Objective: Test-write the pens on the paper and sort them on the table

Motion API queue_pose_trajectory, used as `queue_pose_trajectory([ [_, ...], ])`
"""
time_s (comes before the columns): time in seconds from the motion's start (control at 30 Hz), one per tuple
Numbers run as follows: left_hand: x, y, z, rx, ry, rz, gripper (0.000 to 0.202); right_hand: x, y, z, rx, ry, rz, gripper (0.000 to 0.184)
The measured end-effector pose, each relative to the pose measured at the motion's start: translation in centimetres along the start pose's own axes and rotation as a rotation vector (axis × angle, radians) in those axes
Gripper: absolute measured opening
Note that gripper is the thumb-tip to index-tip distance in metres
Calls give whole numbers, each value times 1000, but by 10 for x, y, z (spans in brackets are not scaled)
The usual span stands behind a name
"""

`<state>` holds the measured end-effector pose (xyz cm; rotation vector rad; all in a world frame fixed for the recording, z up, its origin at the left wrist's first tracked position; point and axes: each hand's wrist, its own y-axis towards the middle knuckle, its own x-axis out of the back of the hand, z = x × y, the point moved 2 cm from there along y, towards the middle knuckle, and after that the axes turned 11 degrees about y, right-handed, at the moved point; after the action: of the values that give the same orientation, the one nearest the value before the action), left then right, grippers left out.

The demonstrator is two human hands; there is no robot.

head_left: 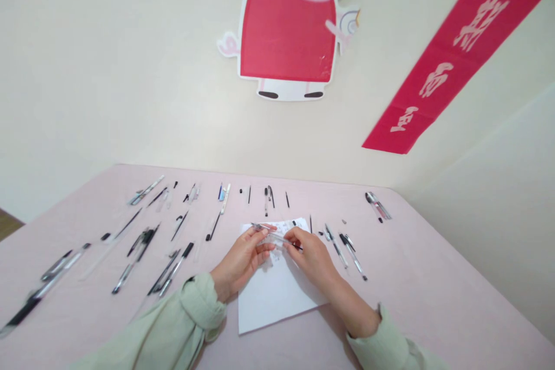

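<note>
Above a stack of white paper (269, 306), both hands meet around a thin pen (272, 233) with a clear barrel and a dark end. My left hand (240, 257) pinches the pen from the left, thumb uppermost and the other fingers curled below. At the pen's right part, my right hand (313, 254) has its thumb and fingers closed on it. Some clear or whitish pieces appear just under the pen, too blurred to tell what they are. Marks and a small black piece (293, 223) show at the paper's far edge.
Many pens and pen parts lie across the pink tablecloth (411, 300). Capped pens (176, 269) are on the left, thin refills (214, 225) further back, more pens (353, 257) right of the paper. A bundle of pens (379, 206) lies far right. A wall stands behind.
</note>
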<state>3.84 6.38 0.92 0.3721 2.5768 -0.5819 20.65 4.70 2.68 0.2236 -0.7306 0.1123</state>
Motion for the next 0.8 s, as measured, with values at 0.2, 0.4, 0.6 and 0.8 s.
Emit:
queue_pose_trajectory([
  [0.2,0,1,2,-24,-27,79,6,4,-3,8,15,-79,28,7],
  [0.4,0,2,3,-9,-74,43,9,10,-5,25,191,-259,-28,13],
  [0.6,5,9,4,38,-222,-49,13,28,-16,50,215,114,-304,13],
  [0.8,9,11,5,13,-285,-40,15,-18,-18,24,-251,448,250,11],
])
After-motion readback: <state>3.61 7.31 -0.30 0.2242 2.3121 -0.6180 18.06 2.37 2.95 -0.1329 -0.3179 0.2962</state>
